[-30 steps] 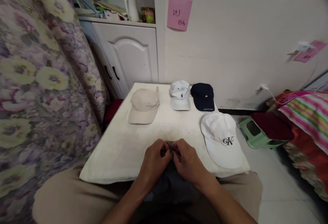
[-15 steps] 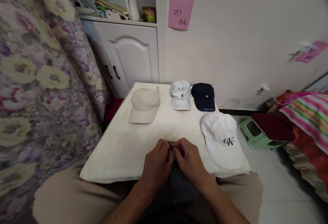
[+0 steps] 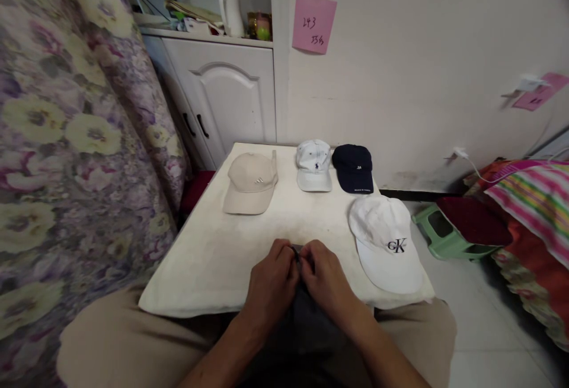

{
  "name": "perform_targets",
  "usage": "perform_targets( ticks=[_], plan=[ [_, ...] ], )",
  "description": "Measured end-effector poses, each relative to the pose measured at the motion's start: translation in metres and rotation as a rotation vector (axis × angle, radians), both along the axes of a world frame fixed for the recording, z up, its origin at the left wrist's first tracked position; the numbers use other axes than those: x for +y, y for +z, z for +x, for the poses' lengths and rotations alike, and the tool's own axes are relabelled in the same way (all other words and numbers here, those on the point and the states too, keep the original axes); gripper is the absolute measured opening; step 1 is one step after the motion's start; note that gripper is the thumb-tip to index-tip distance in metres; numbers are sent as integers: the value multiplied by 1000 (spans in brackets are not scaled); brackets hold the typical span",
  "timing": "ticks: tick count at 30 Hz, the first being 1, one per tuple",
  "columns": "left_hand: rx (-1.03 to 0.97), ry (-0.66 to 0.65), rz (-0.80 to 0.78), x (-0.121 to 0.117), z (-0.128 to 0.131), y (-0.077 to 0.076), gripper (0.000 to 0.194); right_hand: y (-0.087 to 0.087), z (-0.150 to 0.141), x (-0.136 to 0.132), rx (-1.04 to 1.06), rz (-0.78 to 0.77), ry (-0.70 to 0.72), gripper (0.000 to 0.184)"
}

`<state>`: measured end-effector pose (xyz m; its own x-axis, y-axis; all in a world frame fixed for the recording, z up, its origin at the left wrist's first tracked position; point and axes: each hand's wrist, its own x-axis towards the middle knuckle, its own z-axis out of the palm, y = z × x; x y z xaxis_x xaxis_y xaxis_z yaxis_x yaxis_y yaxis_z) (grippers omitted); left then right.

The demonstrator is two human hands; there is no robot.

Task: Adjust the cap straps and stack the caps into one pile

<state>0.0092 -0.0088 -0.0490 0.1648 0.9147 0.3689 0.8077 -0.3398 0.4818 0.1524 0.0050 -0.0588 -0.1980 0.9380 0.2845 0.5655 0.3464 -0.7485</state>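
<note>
My left hand (image 3: pixel 271 284) and my right hand (image 3: pixel 326 281) are pressed together at the near edge of the white table (image 3: pixel 213 257). Both pinch the top edge of a dark grey cap (image 3: pixel 302 323) that lies partly on my lap; my fingers hide what part they grip. Further back on the table lie a beige cap (image 3: pixel 250 182), a pale blue cap (image 3: pixel 313 164), a navy cap (image 3: pixel 354 167) and, at the right, a white cap (image 3: pixel 386 243) with dark letters.
A floral curtain (image 3: pixel 66 139) hangs at the left. A white cupboard (image 3: pixel 226 95) stands behind the table, with a jug and bottles on top. A pink note (image 3: pixel 313 22) is stuck on the wall. A green stool (image 3: pixel 448 234) and striped bedding (image 3: pixel 533 198) are at the right.
My hands have drawn a little closer together on the dark cap's edge. The caps on the table have not moved.
</note>
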Motion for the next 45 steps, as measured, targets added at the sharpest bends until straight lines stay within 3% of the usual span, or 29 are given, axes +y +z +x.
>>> perform_targets(
  ticks=[4,9,12,15,21,24,29,33,36,42,45],
  plan=[
    [-132,11,-85,0,-2,10,13,7,8,1,59,-61,84,11],
    [-334,-45,-209,5,-5,16,13,13,19,8,419,-458,250,5],
    [-416,-55,-290,7,-6,17,12,11,20,11,575,-558,283,4],
    [-379,-39,-244,7,-5,17,12,11,17,11,527,-520,232,6],
    [-188,-25,-150,0,2,15,12,15,11,9,300,-292,102,5],
    [-168,-37,-144,0,2,14,12,16,10,9,313,-300,109,7],
    [-324,-55,-193,5,-4,16,11,12,14,11,426,-314,166,7],
    [-471,-41,-375,8,-8,18,8,4,19,12,621,-468,270,14],
    [-455,-23,-395,7,-7,19,7,2,19,13,662,-551,283,19],
    [-274,-31,-214,1,-1,16,9,12,17,11,373,-388,167,8],
    [-358,-40,-283,3,-3,17,9,14,20,11,397,-321,223,8]
  ],
)
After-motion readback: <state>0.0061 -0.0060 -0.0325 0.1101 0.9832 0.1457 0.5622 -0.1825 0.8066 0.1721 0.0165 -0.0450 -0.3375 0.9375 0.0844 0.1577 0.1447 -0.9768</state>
